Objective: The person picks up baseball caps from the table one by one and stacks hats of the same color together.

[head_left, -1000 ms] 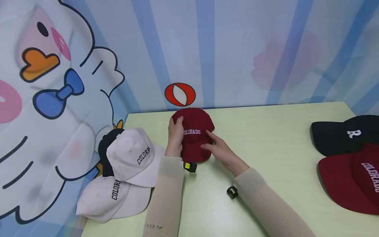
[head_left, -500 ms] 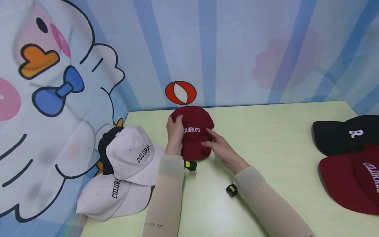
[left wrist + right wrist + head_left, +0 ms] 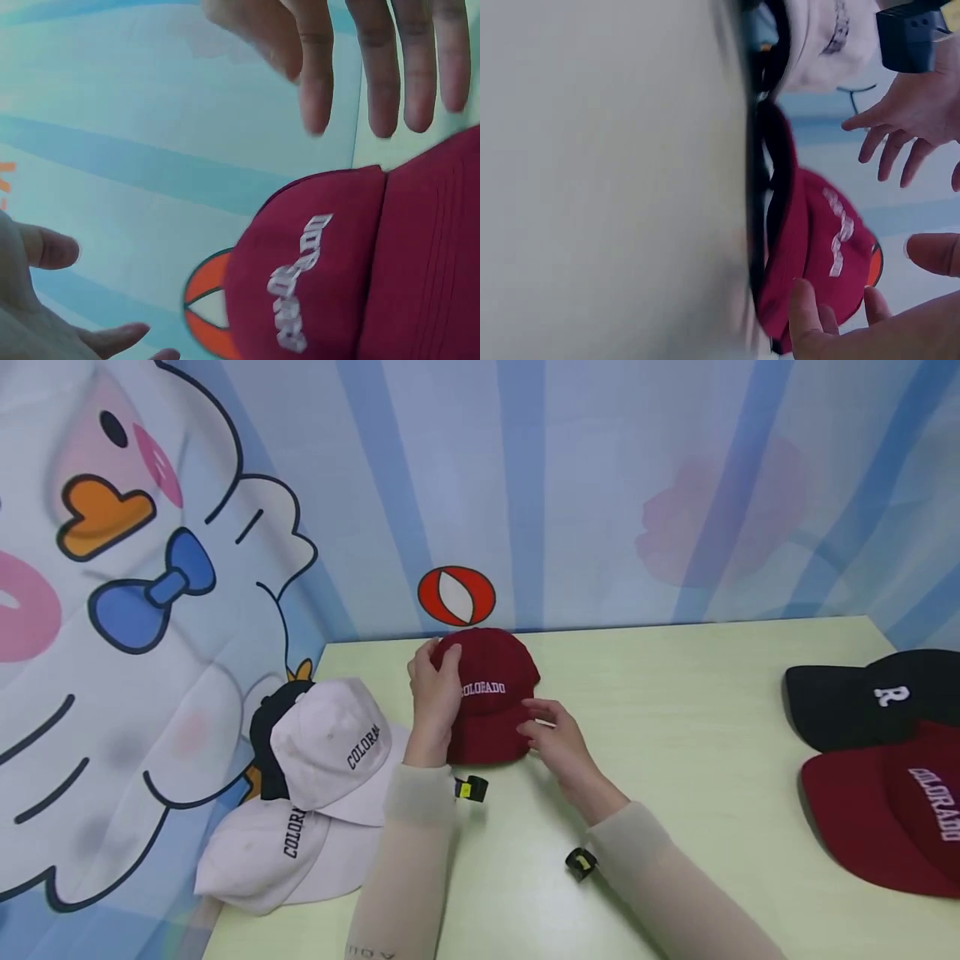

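Four fingers point(image 3: 377, 67) of my right hand point(image 3: 562, 747) extend nearly straight with narrow gaps between them; in the left wrist view their tips end just short of the red cap point(image 3: 491, 718). My left hand point(image 3: 437, 697) is spread, thumb and fingers well separated; in the head view the thumb overlaps the crown, but both wrist views show a gap between this hand and the cap. The red cap sits crown up between my two hands, near the rear edge of the table point(image 3: 675, 693), before the striped cloth point(image 3: 600, 485), brim toward me. Its crown is a rounded dome with white lettering point(image 3: 483, 688) reading COLORADO, the first letter partly covered in the head view. Two white caps point(image 3: 330, 747) overlap at left; a black cap point(image 3: 840, 706) and a second, matching cap point(image 3: 877, 827) lie well apart at right.
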A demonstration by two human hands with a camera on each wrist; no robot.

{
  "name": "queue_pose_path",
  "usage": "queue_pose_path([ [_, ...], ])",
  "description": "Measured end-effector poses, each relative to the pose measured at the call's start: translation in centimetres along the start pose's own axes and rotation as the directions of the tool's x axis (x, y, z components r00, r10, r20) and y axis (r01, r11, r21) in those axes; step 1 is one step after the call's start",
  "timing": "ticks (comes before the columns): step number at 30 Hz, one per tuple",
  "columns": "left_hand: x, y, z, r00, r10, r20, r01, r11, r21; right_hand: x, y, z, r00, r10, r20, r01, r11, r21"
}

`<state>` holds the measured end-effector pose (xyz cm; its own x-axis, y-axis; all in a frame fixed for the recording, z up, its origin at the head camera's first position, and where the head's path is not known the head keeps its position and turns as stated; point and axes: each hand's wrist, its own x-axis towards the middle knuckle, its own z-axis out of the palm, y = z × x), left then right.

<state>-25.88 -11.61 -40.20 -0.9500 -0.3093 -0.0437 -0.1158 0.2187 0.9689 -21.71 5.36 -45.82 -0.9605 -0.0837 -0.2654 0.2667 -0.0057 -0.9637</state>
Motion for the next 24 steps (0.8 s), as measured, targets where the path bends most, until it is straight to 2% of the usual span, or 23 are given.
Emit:
queue_pose_path([
  [3, -1.3, 0.4, -1.9, 0.999, 0.045, 0.005, -0.045, 0.997, 0.064, -1.0, 0.1, 0.9, 1.000, 0.007, 0.021, -0.008, 0.998, 0.060],
  [7, -3.0, 0.7, -4.9, 0.994, 0.109, -0.002, -0.107, 0.983, 0.151, -2.2, 0.6, 2.3, 0.995, 0.019, 0.096, -0.030, 0.993, 0.115],
  [11, -4.3, 0.8, -8.2, 0.985, 0.170, -0.043, -0.155, 0.957, 0.244, -2.9, 1.4, 3.7, 0.982, 0.045, 0.183, -0.070, 0.988, 0.134],
  [13, -4.7, 0.8, -9.9, 0.980, 0.186, -0.075, -0.155, 0.939, 0.306, -3.2, 1.8, 4.5, 0.972, 0.052, 0.231, -0.085, 0.986, 0.140],
  [16, -4.7, 0.4, -12.7, 0.973, 0.194, -0.123, -0.129, 0.904, 0.407, -3.6, 2.3, 5.6, 0.952, 0.052, 0.301, -0.099, 0.985, 0.144],
  [19, -4.8, -0.3, -15.1, 0.972, 0.169, -0.161, -0.074, 0.878, 0.473, -4.0, 2.6, 6.5, 0.928, 0.046, 0.369, -0.107, 0.983, 0.149],
  [24, -5.1, -2.0, -17.4, 0.969, 0.123, -0.214, 0.011, 0.844, 0.536, -4.5, 2.8, 7.7, 0.898, 0.042, 0.438, -0.113, 0.984, 0.138],
])
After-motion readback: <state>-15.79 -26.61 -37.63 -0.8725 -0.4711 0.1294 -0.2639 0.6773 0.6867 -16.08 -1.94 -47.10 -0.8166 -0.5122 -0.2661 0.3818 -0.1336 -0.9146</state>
